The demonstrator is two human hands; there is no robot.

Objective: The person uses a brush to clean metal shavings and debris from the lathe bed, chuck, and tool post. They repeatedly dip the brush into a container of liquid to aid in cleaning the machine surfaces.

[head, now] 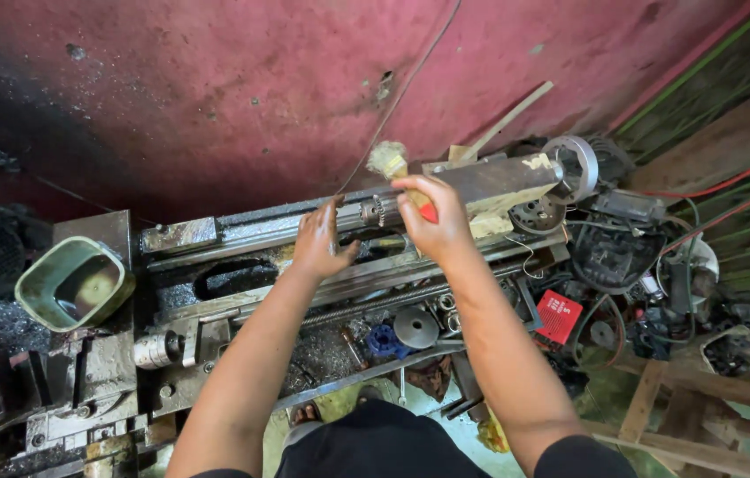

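Landmark: the lathe bed (pixel 242 243), greasy grey metal, running across the frame below a red wall (pixel 260 88).

Right hand (pixel 435 217) closed around a paintbrush (pixel 392 166) with a red handle, bristles pale and pointing up-left, just above the bed's far rail. Left hand (pixel 320 241) lies on the bed, fingers loosely spread, fingertips near a small toothed metal part (pixel 373 211) beside the brush.

Green tub (pixel 74 283) at the bed's left end. Red box (pixel 558 316) among clutter off its right end.
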